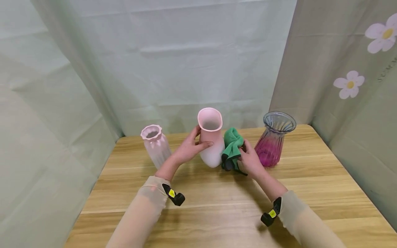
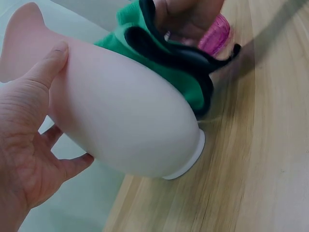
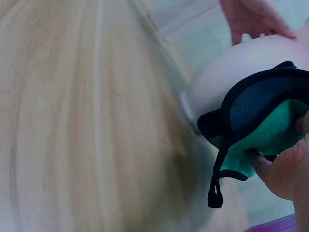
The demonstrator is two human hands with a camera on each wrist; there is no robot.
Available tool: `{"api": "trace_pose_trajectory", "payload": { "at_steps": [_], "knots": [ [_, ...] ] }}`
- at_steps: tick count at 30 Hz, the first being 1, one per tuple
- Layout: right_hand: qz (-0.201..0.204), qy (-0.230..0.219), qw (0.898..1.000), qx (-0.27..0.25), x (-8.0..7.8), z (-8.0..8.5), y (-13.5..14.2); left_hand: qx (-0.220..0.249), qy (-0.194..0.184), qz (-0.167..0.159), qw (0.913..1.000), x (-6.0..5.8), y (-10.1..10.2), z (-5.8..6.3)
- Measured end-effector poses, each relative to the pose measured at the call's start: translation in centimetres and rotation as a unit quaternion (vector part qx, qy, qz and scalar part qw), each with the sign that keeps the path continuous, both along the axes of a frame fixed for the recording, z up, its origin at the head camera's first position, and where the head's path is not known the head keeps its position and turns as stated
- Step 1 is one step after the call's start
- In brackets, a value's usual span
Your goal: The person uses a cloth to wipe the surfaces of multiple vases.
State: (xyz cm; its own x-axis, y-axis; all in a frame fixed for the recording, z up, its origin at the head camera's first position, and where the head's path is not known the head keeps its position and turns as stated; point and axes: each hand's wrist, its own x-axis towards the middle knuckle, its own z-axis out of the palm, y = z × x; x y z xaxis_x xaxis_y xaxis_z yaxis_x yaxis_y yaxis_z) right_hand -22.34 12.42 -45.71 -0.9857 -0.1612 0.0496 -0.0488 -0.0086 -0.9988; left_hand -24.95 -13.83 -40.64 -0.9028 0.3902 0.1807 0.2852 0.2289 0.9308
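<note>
Pale curtains point(image 1: 186, 69) are hanging beyond the table point(image 1: 214, 217); toward its far edge, the left hand point(image 1: 188, 148) is gripping a pink-white vase point(image 1: 213, 154), the right hand point(image 1: 251, 162) pinching green cloth point(image 1: 232, 144) just right of it.

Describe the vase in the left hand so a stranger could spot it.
Across the wooden table, three vases form a row. The left hand holds the middle vase, beside a green cloth. It is smooth, pink above, white below, unlike the scalloped-rim vase to its left and the purple glass vase to its right.
</note>
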Motion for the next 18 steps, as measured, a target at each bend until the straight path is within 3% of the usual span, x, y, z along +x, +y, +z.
{"api": "trace_pose_trajectory", "payload": {
  "at_steps": [5, 8, 12, 15, 18],
  "knots": [
    [0.016, 0.026, 0.999, -0.015, 0.4, 1.3, 1.2, 0.005, -0.003, 0.006, 1.0000, 0.2, 0.1, 0.1],
    [0.021, 0.033, 0.999, -0.019, 0.5, 1.7, 1.5, 0.003, 0.013, 0.029, 0.9995, 0.6, 0.5, 0.2],
    [0.015, 0.033, 0.999, -0.022, 0.6, 1.9, 1.7, -0.019, 0.039, 0.120, 0.9919, 2.0, 2.1, 0.3],
    [0.009, 0.030, 0.999, -0.023, 0.6, 2.1, 1.9, -0.033, 0.048, 0.201, 0.9779, 3.1, 3.7, 0.2],
    [0.005, 0.026, 0.999, -0.027, 0.6, 2.1, 1.9, -0.043, 0.059, 0.255, 0.9642, 3.6, 4.9, -0.1]
  ]
}}
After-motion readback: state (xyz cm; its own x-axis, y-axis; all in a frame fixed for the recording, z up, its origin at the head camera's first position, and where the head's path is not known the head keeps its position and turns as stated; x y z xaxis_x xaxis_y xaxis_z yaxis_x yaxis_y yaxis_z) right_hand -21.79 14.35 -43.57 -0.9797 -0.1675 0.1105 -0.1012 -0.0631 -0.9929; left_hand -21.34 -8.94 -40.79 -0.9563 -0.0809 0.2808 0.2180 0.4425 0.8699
